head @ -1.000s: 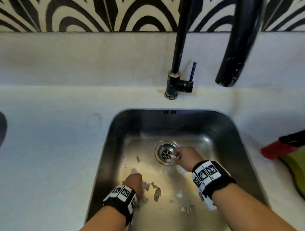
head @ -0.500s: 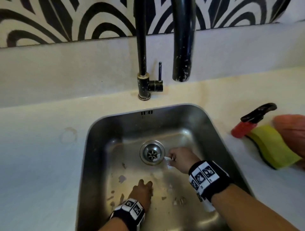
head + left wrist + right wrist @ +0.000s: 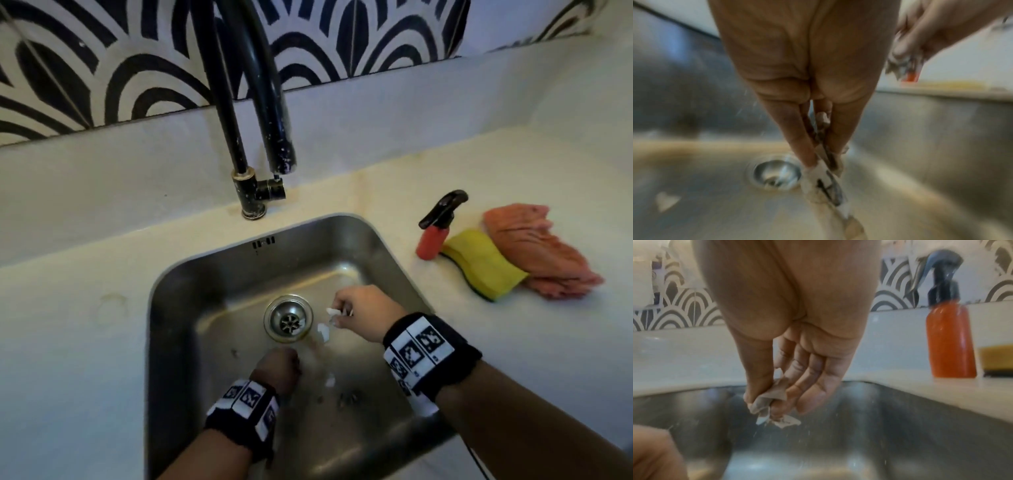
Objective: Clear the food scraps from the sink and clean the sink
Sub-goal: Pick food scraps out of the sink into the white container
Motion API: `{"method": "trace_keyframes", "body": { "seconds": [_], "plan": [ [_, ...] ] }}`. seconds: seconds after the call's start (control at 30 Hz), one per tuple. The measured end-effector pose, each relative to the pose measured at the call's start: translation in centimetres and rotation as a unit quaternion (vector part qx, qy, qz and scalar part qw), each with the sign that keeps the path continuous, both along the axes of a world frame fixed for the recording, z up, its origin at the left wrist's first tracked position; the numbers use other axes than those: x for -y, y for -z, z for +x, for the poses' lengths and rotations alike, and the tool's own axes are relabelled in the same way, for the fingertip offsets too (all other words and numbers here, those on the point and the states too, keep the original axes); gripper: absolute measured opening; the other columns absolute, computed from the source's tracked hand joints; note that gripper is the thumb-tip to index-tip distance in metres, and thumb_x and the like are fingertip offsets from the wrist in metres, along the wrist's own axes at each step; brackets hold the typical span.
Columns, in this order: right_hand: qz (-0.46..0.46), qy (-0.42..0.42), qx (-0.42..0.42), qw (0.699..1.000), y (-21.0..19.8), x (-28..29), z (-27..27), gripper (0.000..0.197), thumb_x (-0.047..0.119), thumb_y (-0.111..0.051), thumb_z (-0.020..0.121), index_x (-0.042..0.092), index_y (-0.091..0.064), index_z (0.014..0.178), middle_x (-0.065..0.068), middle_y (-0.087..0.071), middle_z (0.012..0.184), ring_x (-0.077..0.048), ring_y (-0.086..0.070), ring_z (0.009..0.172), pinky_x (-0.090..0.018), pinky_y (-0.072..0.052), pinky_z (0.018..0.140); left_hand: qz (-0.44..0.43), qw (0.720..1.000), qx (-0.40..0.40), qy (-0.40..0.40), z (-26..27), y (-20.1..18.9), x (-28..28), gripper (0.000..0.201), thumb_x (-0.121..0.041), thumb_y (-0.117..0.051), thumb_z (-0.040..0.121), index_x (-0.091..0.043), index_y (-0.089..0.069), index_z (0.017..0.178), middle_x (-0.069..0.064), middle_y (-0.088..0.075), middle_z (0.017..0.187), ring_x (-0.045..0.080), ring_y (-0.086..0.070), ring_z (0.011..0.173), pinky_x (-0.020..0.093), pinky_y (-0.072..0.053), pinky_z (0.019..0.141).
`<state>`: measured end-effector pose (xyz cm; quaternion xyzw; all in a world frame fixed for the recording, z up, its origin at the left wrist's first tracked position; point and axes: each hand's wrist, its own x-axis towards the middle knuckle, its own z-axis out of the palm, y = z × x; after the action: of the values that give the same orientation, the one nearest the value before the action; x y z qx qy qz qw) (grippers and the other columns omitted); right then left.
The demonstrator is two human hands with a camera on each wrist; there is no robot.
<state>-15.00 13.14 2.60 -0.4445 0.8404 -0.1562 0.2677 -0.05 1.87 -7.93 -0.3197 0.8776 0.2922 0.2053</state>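
Note:
Both my hands are inside the steel sink (image 3: 178,308). My right hand (image 3: 356,313) hovers just right of the round drain (image 3: 288,319) and pinches pale scraps (image 3: 769,404) between thumb and fingertips. My left hand (image 3: 279,368) is below the drain, knuckles up, and grips a bunch of whitish and dark scraps (image 3: 824,177) between its fingers. Loose scraps lie on the sink floor: a white piece (image 3: 322,331) beside the drain, a small white one (image 3: 330,382), and dark bits (image 3: 349,399) toward the front.
A black tap (image 3: 253,113) rises behind the sink, its spout over the back rim. On the counter to the right stand a red spray bottle (image 3: 431,240), a yellow sponge (image 3: 483,263) and a pink cloth (image 3: 537,253).
My right hand has lifted from the drain to its right, holding scraps. My left hand moved up toward the drain and closed on scraps. The view swung left, showing more of the right counter.

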Motion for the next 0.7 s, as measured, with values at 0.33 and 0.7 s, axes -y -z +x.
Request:
{"method": "trace_keyframes", "body": {
  "seconds": [0.33,0.7],
  "plan": [
    [-0.095,0.055,-0.026,0.994,-8.0,-12.2,-2.8,0.006,0.019,-0.066,0.084,0.022,-0.060,0.086,0.006,-0.055,0.078,-0.011,-0.050,0.075,-0.021,-0.034,0.058,-0.020,0.958,-0.285,-0.022,-4.7,-16.1,-9.5,0.014,-0.020,-0.071,0.079,-0.025,-0.061,0.071,-0.008,-0.063,0.063,0.006,-0.060,0.065,0.022,-0.042,0.059],
    [-0.080,0.183,0.013,0.980,-7.5,-38.3,-5.7,0.011,0.023,-0.070,0.083,0.019,-0.061,0.085,0.007,-0.060,0.081,-0.004,-0.051,0.069,-0.012,-0.036,0.058,0.161,0.934,-0.314,0.061,-11.2,-16.9,-33.2,0.007,-0.010,-0.072,0.077,-0.016,-0.068,0.076,0.007,-0.070,0.068,0.015,-0.061,0.059,0.028,-0.048,0.060]
  ]
}}
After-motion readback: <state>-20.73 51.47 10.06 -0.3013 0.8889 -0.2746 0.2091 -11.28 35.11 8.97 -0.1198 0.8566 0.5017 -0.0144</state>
